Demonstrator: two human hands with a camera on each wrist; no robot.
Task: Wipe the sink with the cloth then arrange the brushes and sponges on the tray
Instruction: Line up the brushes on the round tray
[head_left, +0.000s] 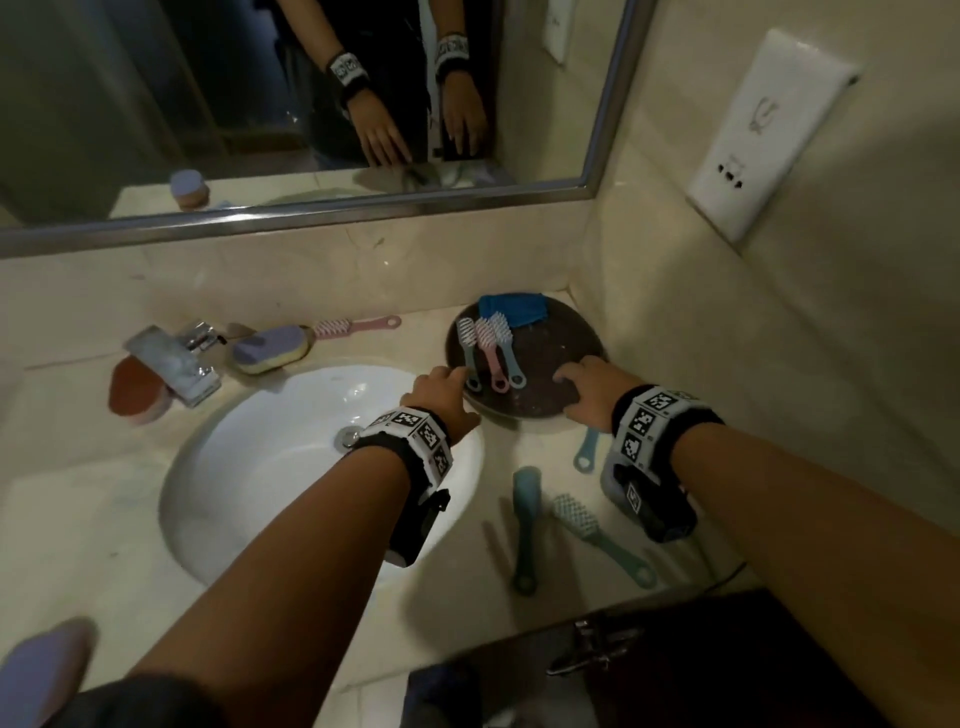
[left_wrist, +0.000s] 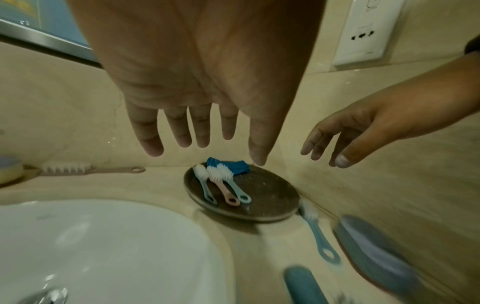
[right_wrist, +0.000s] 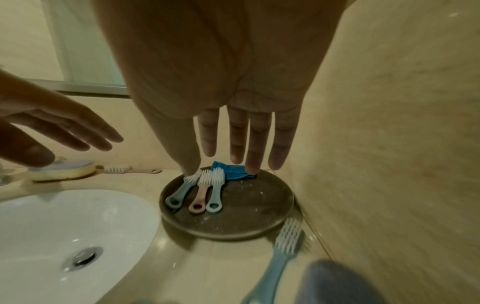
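Observation:
A round dark tray sits in the counter's right corner. On it lie a grey-blue brush, a pink brush and a teal brush side by side, with a folded blue cloth behind them. My left hand hovers at the tray's left rim and my right hand at its near right rim. In the wrist views the left hand and right hand have straight fingers and hold nothing. The white sink lies to the left.
Behind the sink are a pink brush, a purple-yellow sponge, the faucet and an orange sponge. In front of the tray lie a teal brush, a pale green brush, a blue brush and a grey-blue sponge.

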